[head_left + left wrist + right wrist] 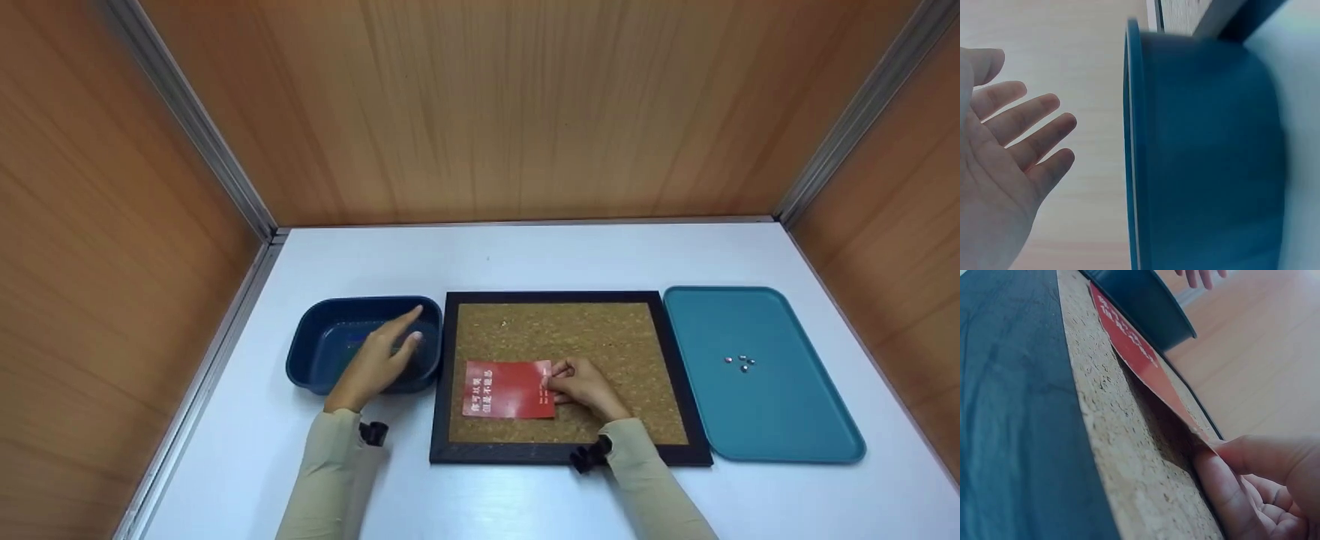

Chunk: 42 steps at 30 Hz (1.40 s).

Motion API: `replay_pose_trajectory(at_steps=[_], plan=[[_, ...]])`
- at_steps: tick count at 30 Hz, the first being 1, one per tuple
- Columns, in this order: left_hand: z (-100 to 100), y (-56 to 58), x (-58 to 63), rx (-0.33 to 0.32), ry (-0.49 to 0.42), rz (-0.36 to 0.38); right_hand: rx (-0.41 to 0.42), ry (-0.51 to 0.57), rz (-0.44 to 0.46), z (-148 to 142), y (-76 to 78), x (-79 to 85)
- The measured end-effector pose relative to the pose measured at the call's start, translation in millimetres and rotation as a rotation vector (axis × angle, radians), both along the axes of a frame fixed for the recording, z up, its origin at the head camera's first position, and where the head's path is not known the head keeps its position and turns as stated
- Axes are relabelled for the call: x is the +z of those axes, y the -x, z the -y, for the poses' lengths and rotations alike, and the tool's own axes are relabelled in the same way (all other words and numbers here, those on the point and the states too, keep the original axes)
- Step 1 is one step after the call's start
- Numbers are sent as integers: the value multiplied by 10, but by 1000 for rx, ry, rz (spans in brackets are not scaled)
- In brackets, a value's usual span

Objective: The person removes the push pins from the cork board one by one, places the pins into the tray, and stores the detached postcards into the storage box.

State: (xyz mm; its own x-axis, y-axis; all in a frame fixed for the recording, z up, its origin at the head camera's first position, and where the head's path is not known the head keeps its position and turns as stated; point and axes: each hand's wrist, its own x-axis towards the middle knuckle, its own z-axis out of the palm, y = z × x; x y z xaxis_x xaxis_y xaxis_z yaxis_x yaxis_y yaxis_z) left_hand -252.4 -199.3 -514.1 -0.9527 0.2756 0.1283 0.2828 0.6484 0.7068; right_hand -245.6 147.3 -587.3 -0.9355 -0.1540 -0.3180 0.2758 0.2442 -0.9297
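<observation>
A red card (510,390) with white lettering lies low over the cork board (570,330), on its left part. My right hand (585,386) pinches the card's right edge between thumb and fingers. In the right wrist view that edge of the red card (1145,363) is lifted off the cork, with a shadow beneath. My left hand (379,360) hovers over the dark blue basin (300,367), holding nothing. Its fingers (1033,121) are spread and nearly straight in the left wrist view, beside the rim of the basin (1134,140).
A black frame (510,453) borders the cork. To its right lies a teal tray (772,412) bearing several small shiny pins (742,360). A small pin (504,323) shows on the cork's upper left. Wooden panels (510,112) enclose the white table (375,259).
</observation>
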Motion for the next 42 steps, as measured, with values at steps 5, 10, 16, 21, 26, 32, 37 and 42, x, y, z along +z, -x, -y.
replay_pose_trajectory(at_steps=[5, 10, 16, 21, 26, 32, 37, 42], plan=[[193, 37, 6, 18, -15, -16, -1, -5, 6, 0, 2, -13], [403, 75, -3, 64, -33, -45, -8, -5, 21, 2, 12, -12], [649, 98, 7, 149, -41, -36, 2, 39, 28, 2, 15, 11], [835, 117, -15, 233, -33, -6, 0, 45, 30, -1, 13, 2], [989, 114, -49, 282, -34, 12, 0, 43, 16, -6, 12, -12], [1133, 103, -88, 357, -56, -4, 11, 46, 12, -14, 15, -24], [1241, 99, -143, 414, -75, 22, 16, 52, 19, -20, 7, -7], [1334, 106, -216, 462, -96, 28, 23, 28, 14, -21, 9, 10]])
